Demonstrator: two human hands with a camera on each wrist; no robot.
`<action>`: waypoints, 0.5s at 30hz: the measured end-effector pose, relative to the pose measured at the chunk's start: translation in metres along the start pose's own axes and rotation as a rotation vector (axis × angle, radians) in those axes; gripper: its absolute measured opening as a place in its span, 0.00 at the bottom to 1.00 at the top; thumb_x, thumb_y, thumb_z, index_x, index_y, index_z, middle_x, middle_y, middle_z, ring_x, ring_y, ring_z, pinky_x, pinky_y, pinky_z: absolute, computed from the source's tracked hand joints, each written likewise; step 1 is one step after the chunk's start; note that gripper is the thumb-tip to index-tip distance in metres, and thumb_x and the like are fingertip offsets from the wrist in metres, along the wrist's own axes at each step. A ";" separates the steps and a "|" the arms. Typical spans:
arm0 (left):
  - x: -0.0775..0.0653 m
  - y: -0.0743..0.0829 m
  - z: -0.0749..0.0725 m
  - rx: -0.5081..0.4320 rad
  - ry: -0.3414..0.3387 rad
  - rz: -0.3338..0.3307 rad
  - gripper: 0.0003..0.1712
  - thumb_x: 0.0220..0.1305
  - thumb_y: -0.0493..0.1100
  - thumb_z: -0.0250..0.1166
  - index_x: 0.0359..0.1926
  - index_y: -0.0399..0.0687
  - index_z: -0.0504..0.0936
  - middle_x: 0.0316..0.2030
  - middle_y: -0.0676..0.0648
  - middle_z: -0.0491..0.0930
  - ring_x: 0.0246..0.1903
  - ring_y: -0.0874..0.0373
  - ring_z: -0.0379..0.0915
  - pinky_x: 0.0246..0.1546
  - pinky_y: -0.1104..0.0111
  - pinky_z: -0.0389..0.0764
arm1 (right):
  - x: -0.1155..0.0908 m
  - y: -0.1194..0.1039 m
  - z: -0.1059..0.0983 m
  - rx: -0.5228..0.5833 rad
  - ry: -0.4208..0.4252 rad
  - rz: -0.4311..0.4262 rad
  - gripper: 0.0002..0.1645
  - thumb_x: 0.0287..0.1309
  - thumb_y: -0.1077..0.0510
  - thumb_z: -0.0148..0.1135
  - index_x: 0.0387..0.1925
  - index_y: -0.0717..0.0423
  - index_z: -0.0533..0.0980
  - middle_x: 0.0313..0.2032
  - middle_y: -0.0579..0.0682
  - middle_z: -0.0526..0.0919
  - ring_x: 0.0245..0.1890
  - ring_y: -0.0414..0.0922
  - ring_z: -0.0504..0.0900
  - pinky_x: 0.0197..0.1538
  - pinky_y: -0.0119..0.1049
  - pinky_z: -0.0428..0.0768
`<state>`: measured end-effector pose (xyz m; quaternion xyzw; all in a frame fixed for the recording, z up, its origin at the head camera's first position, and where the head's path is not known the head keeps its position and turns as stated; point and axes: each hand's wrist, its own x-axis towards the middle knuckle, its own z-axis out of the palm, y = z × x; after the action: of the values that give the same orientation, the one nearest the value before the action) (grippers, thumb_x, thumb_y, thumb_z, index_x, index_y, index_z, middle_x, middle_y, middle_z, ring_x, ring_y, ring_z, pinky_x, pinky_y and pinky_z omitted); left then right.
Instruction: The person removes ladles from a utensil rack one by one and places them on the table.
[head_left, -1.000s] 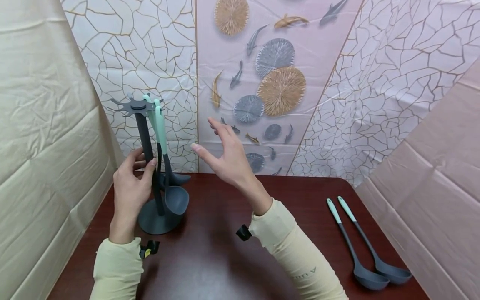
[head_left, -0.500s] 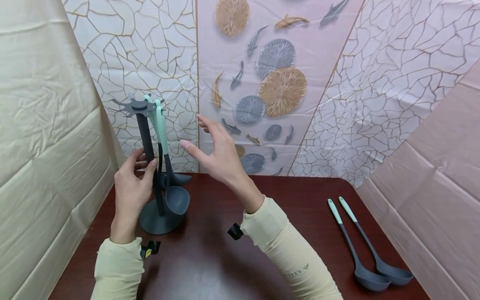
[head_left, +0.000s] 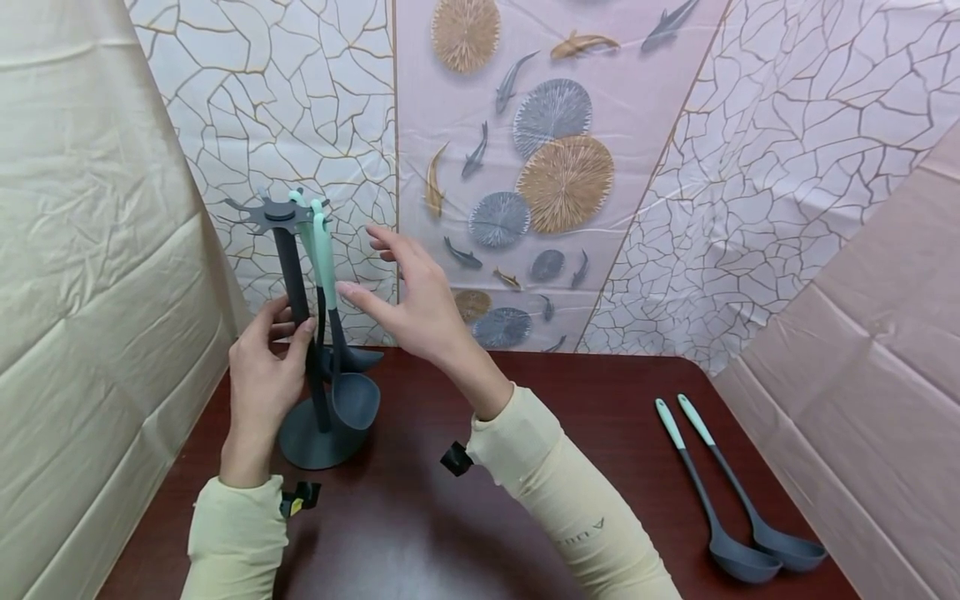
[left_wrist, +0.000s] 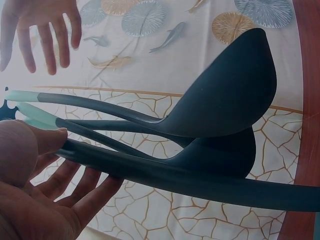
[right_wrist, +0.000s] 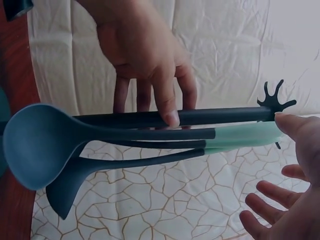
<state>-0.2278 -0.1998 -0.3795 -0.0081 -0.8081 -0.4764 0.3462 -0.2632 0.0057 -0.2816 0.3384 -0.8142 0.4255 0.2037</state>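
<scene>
A dark grey utensil stand with a round base and a hooked top stands upright at the left in the head view. My left hand holds its pole between thumb and fingers. Ladles with mint handles hang from the hooks, a front ladle partly covering those behind. My right hand is raised just right of the mint handles, fingers spread and holding nothing. In the right wrist view its thumb overlaps the handle ends; whether it touches them I cannot tell.
Two more ladles with mint handles lie side by side at the right of the dark red table. Beige cloth hangs along the left side, and a patterned cloth covers the back.
My right hand has moved left, closer to the hanging ladles' handles. My left hand keeps its hold on the pole, and the stand and ladles look unmoved.
</scene>
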 end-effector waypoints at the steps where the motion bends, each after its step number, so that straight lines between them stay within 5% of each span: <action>1: 0.000 0.000 0.000 0.001 0.000 0.002 0.23 0.77 0.46 0.65 0.68 0.44 0.80 0.53 0.39 0.85 0.49 0.44 0.86 0.45 0.83 0.78 | 0.001 -0.001 0.000 0.006 -0.001 -0.005 0.44 0.66 0.42 0.72 0.78 0.47 0.67 0.66 0.49 0.78 0.66 0.45 0.75 0.64 0.40 0.76; 7: 0.001 -0.001 0.000 -0.003 0.004 0.016 0.23 0.77 0.45 0.66 0.68 0.43 0.80 0.53 0.38 0.86 0.49 0.44 0.86 0.45 0.84 0.77 | 0.007 -0.006 0.001 0.060 -0.006 -0.021 0.42 0.68 0.44 0.72 0.78 0.47 0.67 0.65 0.48 0.79 0.63 0.42 0.77 0.63 0.32 0.75; 15: 0.000 -0.001 -0.001 -0.002 0.002 0.018 0.23 0.77 0.44 0.66 0.68 0.42 0.79 0.53 0.38 0.85 0.48 0.44 0.86 0.45 0.84 0.78 | 0.015 -0.014 0.007 0.103 -0.029 0.014 0.39 0.70 0.45 0.70 0.77 0.46 0.68 0.62 0.48 0.81 0.55 0.40 0.81 0.56 0.34 0.81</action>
<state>-0.2280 -0.2013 -0.3798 -0.0151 -0.8072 -0.4742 0.3513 -0.2639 -0.0112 -0.2684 0.3489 -0.7964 0.4634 0.1711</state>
